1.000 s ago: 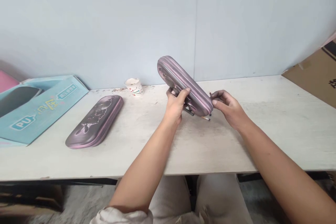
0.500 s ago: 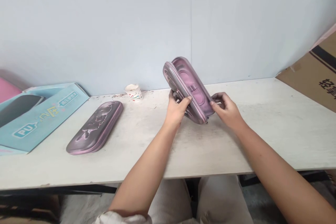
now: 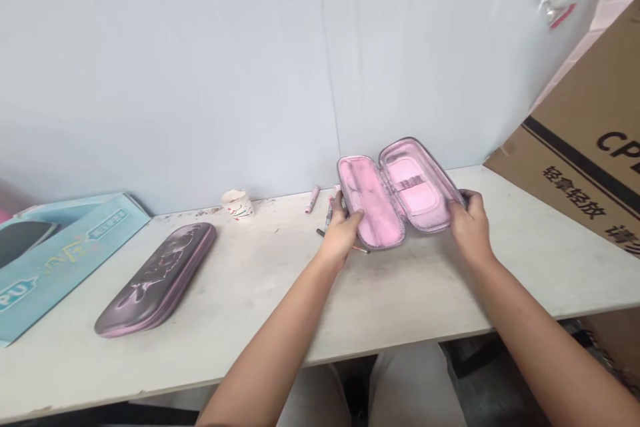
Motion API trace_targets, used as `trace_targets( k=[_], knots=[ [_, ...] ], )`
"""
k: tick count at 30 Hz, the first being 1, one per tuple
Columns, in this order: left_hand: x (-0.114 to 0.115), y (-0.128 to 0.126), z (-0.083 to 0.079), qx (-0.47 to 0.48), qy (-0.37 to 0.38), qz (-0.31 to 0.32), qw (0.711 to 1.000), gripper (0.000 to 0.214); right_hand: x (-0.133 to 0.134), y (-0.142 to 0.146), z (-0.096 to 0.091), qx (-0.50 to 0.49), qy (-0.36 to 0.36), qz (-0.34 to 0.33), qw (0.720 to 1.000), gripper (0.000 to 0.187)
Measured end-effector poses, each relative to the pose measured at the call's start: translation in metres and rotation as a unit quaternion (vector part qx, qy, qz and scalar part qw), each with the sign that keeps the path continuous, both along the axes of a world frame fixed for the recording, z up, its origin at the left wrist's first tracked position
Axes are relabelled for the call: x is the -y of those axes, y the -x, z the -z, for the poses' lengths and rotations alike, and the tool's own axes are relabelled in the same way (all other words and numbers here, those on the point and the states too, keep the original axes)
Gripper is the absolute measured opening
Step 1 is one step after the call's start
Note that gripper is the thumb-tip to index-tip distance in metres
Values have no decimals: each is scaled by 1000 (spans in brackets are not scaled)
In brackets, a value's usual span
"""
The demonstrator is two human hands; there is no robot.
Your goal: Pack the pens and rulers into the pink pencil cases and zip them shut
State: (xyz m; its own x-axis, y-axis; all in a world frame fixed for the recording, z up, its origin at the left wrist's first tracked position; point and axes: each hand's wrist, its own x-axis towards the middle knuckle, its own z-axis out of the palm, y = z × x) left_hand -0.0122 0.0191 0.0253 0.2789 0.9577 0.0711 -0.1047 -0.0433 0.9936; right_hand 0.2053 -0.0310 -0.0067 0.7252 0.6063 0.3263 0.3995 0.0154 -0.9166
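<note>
Clock centre: the open case [image 3: 393, 199], held up over the tabletop [image 3: 270, 320], its two halves spread wide and pink lining facing the camera.
Cardboard box [image 3: 575, 140]: between 2 and 3 o'clock, well apart, black print on its side.
Wall [image 3: 200, 80]: at 12 o'clock, behind everything.
Pink marker [image 3: 313, 200]: at 9 o'clock, lying near the wall.
Paper cup [image 3: 240, 205]: at 9 o'clock, farther out, upright.
Closed case [image 3: 157, 280]: between 8 and 9 o'clock, lying flat.
Blue box [image 3: 70, 263]: beyond it, same direction, cut off by the picture's edge.
In the way: the left hand and case partly cover some pens [image 3: 329, 215] at 9 o'clock.
Left hand [image 3: 341, 232]: at 8 o'clock, gripping the left half's edge, thumb in front.
Right hand [image 3: 470, 223]: at 4 o'clock, pinching the right half's outer edge.
Forearms: reaching in from 5 and 7 o'clock.
</note>
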Motion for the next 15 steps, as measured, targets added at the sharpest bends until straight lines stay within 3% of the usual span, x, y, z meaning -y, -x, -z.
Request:
trace_targets(
  k=[3, 7, 11, 15],
  knots=[
    [0, -27, 10, -77, -40, 59, 994, 86, 15, -32, 10, 22, 50, 20, 998, 40],
    [-3, -56, 22, -205, -129, 93, 966, 78, 32, -70, 24, 71, 137, 28, 988, 40],
    [-7, -68, 20, -391, -206, 92, 892, 70, 37, -95, 26, 179, 184, 18, 966, 37],
    [-4, -83, 16, -493, -298, 86, 813, 64, 27, -89, 19, 347, 123, -33, 929, 42]
  ],
)
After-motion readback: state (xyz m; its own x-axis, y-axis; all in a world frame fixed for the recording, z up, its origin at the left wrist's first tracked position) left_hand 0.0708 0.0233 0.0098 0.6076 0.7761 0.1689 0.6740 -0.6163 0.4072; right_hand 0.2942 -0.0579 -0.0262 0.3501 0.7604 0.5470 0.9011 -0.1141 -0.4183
